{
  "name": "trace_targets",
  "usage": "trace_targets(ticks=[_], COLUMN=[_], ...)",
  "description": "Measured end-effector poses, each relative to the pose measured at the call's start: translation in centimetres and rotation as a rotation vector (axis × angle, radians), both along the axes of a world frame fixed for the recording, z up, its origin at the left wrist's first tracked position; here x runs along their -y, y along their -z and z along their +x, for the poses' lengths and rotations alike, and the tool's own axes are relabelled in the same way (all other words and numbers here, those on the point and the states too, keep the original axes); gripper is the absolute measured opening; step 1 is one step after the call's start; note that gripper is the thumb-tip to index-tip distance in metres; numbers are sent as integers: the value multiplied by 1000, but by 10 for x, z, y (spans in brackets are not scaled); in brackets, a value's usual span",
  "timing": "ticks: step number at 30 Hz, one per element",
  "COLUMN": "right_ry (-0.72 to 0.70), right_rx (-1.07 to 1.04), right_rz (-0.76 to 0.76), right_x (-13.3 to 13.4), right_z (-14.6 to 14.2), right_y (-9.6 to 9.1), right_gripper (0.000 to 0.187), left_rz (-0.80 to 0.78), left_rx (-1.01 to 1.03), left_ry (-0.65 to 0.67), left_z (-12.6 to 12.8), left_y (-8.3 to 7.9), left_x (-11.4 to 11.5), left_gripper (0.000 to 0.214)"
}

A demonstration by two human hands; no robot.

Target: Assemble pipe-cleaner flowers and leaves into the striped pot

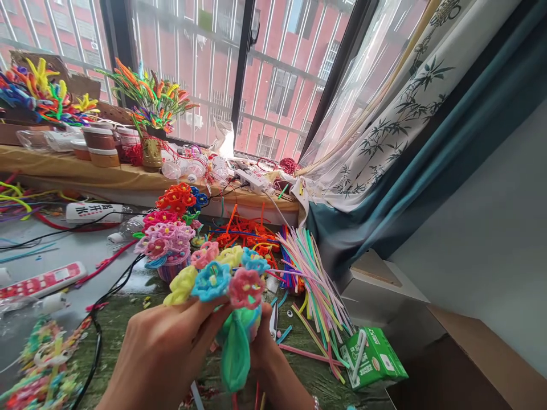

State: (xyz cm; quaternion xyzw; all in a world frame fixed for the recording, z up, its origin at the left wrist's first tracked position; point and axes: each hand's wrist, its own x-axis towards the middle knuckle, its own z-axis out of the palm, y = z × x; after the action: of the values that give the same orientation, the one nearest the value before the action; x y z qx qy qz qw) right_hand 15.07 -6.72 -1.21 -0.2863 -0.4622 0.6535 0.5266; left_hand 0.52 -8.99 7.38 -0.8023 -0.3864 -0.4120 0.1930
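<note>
Left hand (160, 359) clamped on the pipe-cleaner flower bunch (217, 285) — right hand (262, 347) wrapped behind its green leaf (235, 359) — I'm holding both together over the table (123, 310).

The chenille flowers (212, 281) against my left fingers (183, 319) are fuzzy, matt pipe cleaner, and the loose pipe-cleaner stems (311, 285) near the table's right edge share that soft pile. The green carton (375, 357) is smooth printed paperboard, the bottles (183, 168) on the sill are clear, glossy plastic, and the teal curtain (337, 228) is matt cloth.
</note>
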Motion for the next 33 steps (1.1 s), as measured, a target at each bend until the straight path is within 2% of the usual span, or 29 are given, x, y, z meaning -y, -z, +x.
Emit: trace_targets(ticks=[3, 6, 10, 14, 17, 21, 25, 28, 33], right_ry=[-175, -215, -268, -357, -343, -348, -348, -338, -268], right_rx=[-203, -358, -505, -520, -501, -502, -556, -557, -607], right_rz=[-155, -303, -320, -392, -463, -526, -542, -554, -645], right_x=[-1, -1, -1, -2, -3, -3, -4, -4, -5], right_z=[1, 0, -4, -9, -10, -10, -11, -13, -13], right_y=[10, 15, 18, 17, 14, 11, 7, 7, 16], right_gripper=[86, 84, 77, 79, 78, 79, 81, 80, 69], left_rz=[-69, -125, -200, -298, -371, -509, -518, -501, -528], left_rx=[148, 338, 497, 516, 585, 695, 744, 729, 708], left_ry=[34, 13, -46, -90, -96, -21, 1, 24, -34], left_z=[5, 9, 6, 0, 2, 9, 10, 8, 7], left_y=[6, 17, 28, 27, 21, 14, 11, 14, 23], left_x=[9, 20, 21, 7, -2, -9, -9, -6, -1], left_gripper=[40, 29, 24, 22, 28, 29, 24, 18, 14])
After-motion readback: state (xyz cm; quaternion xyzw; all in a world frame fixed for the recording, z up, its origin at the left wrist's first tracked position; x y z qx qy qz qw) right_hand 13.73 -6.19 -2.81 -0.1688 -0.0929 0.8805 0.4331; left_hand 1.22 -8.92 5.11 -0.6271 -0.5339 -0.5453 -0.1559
